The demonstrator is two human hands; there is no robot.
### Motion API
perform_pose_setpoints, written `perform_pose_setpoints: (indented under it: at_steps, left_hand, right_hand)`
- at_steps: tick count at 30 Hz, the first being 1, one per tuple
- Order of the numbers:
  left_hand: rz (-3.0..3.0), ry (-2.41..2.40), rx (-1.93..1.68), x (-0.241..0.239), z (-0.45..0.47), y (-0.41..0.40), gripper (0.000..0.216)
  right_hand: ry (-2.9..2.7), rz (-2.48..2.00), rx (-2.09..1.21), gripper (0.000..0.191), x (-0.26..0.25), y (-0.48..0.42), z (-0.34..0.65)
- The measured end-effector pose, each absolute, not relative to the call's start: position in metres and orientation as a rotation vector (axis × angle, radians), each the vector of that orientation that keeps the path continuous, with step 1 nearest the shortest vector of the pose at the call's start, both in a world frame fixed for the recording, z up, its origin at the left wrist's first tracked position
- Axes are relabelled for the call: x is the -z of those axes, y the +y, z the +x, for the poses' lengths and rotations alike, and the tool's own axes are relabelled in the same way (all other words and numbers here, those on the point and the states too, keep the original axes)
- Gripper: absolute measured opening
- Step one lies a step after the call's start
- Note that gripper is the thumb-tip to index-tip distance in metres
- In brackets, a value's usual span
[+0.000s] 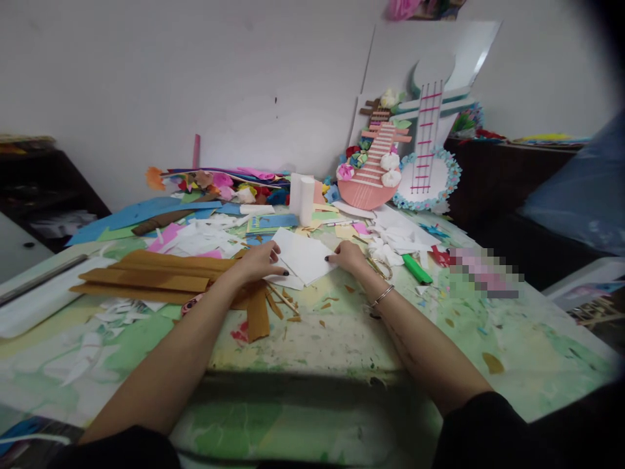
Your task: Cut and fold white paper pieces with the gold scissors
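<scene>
A white sheet of paper [303, 255] lies on the paint-stained table [342, 339] between my hands. My left hand [258, 260] pinches its left edge with curled fingers. My right hand [347, 255] grips its right edge, fingers bent over the paper. Both hands have dark nails, and a bracelet sits on my right wrist. Brown folded paper strips [161, 277] lie just left of my left hand.
Scissors [379, 267] and a green marker [416, 268] lie right of my right hand. Paper scraps, coloured sheets and a white roll [306, 198] crowd the back. A pink paper instrument model [374, 176] leans on the wall. Dark shelving stands at the left and right.
</scene>
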State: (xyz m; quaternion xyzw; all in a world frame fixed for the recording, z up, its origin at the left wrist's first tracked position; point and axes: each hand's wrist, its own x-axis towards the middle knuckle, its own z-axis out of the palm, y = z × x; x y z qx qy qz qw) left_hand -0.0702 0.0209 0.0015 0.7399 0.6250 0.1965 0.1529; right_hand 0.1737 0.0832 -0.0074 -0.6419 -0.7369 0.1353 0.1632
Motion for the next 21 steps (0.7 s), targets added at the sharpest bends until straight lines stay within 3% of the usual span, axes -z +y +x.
perform_pose_setpoints:
  at_steps: [6, 17, 21]
  left_hand:
    - [2.099, 1.615, -0.393, -0.007, -0.073, 0.015, 0.012]
    - [2.087, 1.403, -0.369, -0.009, -0.072, 0.013, 0.020]
    - [2.161, 1.401, -0.316, -0.010, -0.070, 0.014, 0.010]
  right_hand:
    - [-2.047, -1.774, -0.350, 0.010, 0.010, 0.092, 0.181]
    - [-1.885, -1.665, -0.121, 0.030, 0.013, 0.116, 0.206]
    - [-1.897, -1.602, -0.130, 0.043, 0.016, 0.116, 0.206]
